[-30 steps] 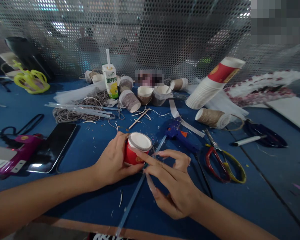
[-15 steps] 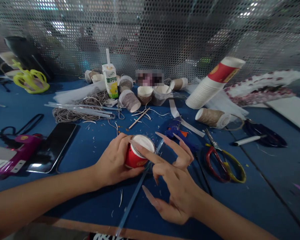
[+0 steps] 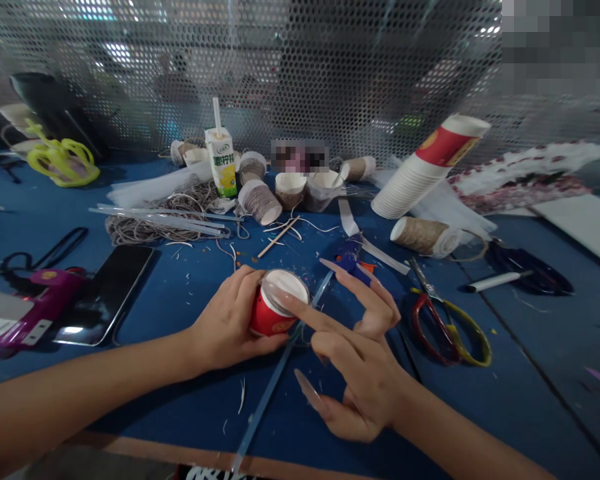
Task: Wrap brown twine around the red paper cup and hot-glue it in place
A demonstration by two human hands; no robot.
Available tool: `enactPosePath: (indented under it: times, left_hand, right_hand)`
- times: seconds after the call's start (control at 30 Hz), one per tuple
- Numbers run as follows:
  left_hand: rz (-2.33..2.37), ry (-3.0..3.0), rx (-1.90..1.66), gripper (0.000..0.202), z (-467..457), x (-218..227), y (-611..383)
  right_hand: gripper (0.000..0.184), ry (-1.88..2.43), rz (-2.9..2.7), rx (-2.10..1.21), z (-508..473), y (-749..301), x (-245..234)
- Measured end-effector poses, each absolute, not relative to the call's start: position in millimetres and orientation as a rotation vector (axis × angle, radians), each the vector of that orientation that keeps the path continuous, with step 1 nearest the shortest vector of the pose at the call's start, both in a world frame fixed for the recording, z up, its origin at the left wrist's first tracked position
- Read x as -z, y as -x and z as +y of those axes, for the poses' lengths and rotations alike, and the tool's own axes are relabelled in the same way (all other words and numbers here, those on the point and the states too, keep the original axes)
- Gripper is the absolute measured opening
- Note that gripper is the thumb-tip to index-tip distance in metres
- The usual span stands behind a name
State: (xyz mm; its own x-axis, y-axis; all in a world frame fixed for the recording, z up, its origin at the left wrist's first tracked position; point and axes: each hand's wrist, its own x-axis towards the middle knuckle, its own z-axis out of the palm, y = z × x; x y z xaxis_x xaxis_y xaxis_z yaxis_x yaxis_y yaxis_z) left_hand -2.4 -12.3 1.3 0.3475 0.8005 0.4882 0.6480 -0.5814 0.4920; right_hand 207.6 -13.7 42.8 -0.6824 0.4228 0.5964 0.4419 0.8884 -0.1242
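A small red paper cup lies tilted on the blue table, its white base facing up and toward me. My left hand is wrapped round the cup's side. My right hand has its fingers spread; the index fingertip rests on the white base and holds nothing. A long clear glue stick runs diagonally under the cup toward the blue glue gun just behind my right fingers.
Red and yellow scissors lie to the right. A phone and a pink object lie to the left. Twine-wrapped cups, a milk carton, a twine heap and a cup stack stand behind, before a perforated metal screen.
My right hand has lifted from lying flat beside the cup, and its fingers have spread and risen, the index tip staying on the cup's base. The cup has tipped slightly. My left hand has held still.
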Motion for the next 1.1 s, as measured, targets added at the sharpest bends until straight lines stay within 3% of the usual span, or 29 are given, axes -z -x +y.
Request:
enactPosePath:
  times: [0.73,0.93,1.1]
  left_hand:
    - [1.178,-1.903,-0.986,0.058,-5.1,-10.8,3.9]
    - [0.931,-1.748,-0.906,0.061,-2.7,-9.9,9.5]
    - [0.754,-1.650,-0.794,0.058,-3.7,-12.8,9.9]
  right_hand:
    - [0.016,0.605,-2.251,-0.196,7.8,-219.4,-29.4]
    - [0.057,0.633,-2.004,-0.501,10.7,-208.9,-28.4]
    - [0.061,0.603,-2.026,-0.582,10.0,-207.8,-23.3]
